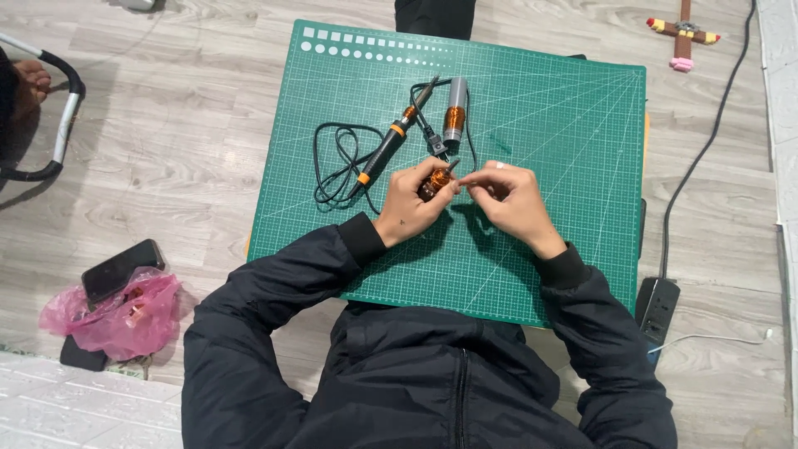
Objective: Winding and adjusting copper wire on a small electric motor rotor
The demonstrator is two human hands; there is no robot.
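My left hand grips a small copper-wound coil part over the green cutting mat. My right hand is pinched at the part's right end, fingertips closed on something too thin to make out. Just beyond the hands lie a black and orange soldering iron with its coiled black cord, and a grey cylinder with a copper winding. Both black sleeves rest on the mat's near edge.
A phone lies on a pink plastic bag on the floor at left. A black power strip and cable run at right. A small cross-shaped brick model sits at the far right. A person's foot shows far left.
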